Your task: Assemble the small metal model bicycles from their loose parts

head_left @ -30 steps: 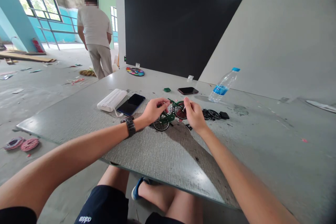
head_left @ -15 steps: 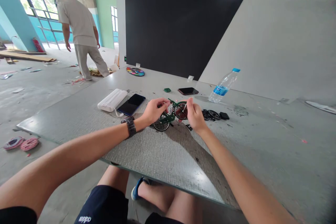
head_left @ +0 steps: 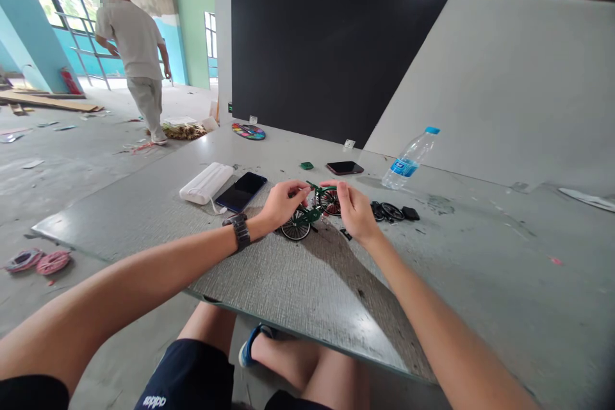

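A small green model bicycle [head_left: 313,213] with black spoked wheels stands tilted above the table, between my two hands. My left hand [head_left: 287,200], with a dark watch on its wrist, is closed on the bicycle's frame near the seat end. At the front wheel [head_left: 330,201] is my right hand [head_left: 354,210], its thumb raised and its fingers bent around the wheel's right side; some of those fingers are hidden. Small black parts [head_left: 390,211], a loose wheel among them, lie to the right of my right hand. A little black piece [head_left: 345,234] rests just below it.
Behind the bicycle are a green piece [head_left: 306,166], a dark phone [head_left: 344,168] and a water bottle [head_left: 410,159]. To the left lie a white power bank [head_left: 205,183] and another phone [head_left: 241,191]. A person [head_left: 134,51] walks on the floor beyond the table [head_left: 120,224].
My right hand's thumb and fingers have shifted slightly at the front wheel. My left hand keeps its place on the frame. The person in the background has stepped to the left.
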`<action>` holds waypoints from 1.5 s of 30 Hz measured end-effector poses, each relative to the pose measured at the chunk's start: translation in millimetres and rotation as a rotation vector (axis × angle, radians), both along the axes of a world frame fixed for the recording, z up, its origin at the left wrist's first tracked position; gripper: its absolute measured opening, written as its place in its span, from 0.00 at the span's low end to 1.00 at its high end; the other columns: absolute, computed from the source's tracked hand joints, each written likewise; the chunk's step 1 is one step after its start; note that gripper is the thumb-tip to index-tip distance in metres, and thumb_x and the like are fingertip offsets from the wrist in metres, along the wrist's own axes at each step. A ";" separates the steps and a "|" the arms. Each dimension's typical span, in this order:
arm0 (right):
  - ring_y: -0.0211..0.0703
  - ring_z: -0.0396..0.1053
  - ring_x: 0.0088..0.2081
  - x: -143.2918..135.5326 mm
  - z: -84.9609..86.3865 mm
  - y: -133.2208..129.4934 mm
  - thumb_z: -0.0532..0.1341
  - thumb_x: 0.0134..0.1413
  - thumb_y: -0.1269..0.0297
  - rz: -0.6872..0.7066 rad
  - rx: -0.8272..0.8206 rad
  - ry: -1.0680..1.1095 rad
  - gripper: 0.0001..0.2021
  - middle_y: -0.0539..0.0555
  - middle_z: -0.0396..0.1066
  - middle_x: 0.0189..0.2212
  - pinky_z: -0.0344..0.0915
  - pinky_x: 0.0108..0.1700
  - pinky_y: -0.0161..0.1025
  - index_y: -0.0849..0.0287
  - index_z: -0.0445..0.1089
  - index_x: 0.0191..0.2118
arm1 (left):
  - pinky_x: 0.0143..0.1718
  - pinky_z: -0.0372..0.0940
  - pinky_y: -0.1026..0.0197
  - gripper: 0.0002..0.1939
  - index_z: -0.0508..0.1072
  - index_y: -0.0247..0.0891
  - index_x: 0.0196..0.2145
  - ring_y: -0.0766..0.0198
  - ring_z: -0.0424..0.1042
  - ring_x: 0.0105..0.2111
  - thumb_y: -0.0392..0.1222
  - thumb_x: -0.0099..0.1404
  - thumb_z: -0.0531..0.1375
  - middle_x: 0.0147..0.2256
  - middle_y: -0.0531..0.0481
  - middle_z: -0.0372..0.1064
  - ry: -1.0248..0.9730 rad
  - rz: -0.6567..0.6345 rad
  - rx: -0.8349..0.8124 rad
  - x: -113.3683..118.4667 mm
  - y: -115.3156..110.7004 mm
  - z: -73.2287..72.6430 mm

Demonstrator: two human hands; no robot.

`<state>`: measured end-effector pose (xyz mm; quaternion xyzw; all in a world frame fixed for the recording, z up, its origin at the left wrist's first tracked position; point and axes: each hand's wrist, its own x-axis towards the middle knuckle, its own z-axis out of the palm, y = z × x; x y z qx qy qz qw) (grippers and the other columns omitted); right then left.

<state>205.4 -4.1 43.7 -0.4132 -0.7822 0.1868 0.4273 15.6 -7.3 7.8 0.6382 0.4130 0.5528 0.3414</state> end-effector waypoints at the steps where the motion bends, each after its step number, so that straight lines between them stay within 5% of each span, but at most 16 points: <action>1: 0.50 0.74 0.43 0.6 0.8 0.2 0.45 0.69 0.42 -0.003 0.061 -0.053 0.27 0.55 0.76 0.37 0.69 0.50 0.49 0.51 0.77 0.48 | 0.33 0.62 0.63 0.11 0.76 0.36 0.36 0.66 0.68 0.27 0.45 0.68 0.58 0.25 0.51 0.72 -0.008 0.001 -0.004 0.1 0.7 -0.7; 10: 0.55 0.67 0.54 1.1 -2.5 0.6 0.54 0.65 0.50 0.010 0.206 -0.211 0.22 0.60 0.68 0.50 0.64 0.59 0.57 0.52 0.70 0.59 | 0.33 0.62 0.62 0.12 0.76 0.36 0.36 0.66 0.69 0.27 0.46 0.68 0.58 0.25 0.50 0.72 -0.020 0.009 -0.033 1.1 3.9 -3.6; 17: 0.59 0.64 0.60 0.0 -10.4 4.6 0.63 0.57 0.54 -0.047 0.203 -0.165 0.33 0.64 0.63 0.60 0.63 0.61 0.60 0.55 0.57 0.66 | 0.32 0.62 0.63 0.12 0.76 0.35 0.34 0.66 0.69 0.26 0.46 0.68 0.58 0.24 0.51 0.72 -0.059 0.033 -0.008 1.0 3.0 -0.6; 34: 0.57 0.64 0.60 -0.4 -9.1 4.8 0.63 0.59 0.55 0.023 0.240 -0.107 0.28 0.61 0.64 0.59 0.62 0.62 0.59 0.53 0.60 0.63 | 0.31 0.61 0.63 0.11 0.75 0.36 0.34 0.66 0.69 0.26 0.46 0.67 0.58 0.24 0.51 0.72 -0.056 0.027 -0.015 0.5 2.5 -1.1; 45: 0.57 0.70 0.51 -2.8 -8.7 4.2 0.66 0.55 0.56 -0.026 0.169 -0.019 0.29 0.62 0.68 0.54 0.70 0.53 0.57 0.55 0.62 0.61 | 0.34 0.62 0.63 0.11 0.75 0.36 0.34 0.66 0.69 0.27 0.45 0.68 0.58 0.25 0.51 0.72 -0.107 -0.021 -0.025 0.1 2.2 1.8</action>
